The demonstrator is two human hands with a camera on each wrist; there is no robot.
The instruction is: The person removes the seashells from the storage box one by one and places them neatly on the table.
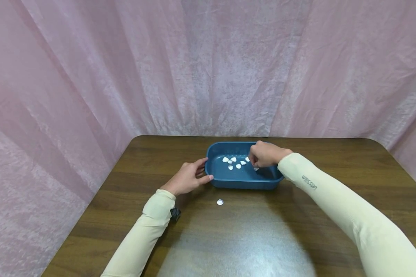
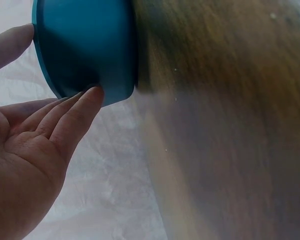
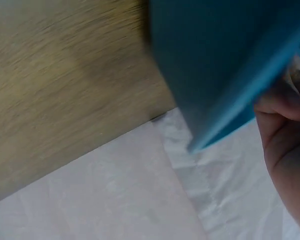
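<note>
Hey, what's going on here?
A person is working with some small, shiny pieces in a blue tray on a wooden table. Their left hand touches the tray's left end, while their right hand reaches inside, its fingertips at one of the pieces; whether they grip it, I can't tell. Several other pieces lie in the tray, toward its left half, and one stray piece lies on the table in front of it.

Wood-grain table (image 1: 124, 184), blue tray (image 1: 242, 185) (rounded corners), one shiny piece (image 1: 220, 202)
</note>
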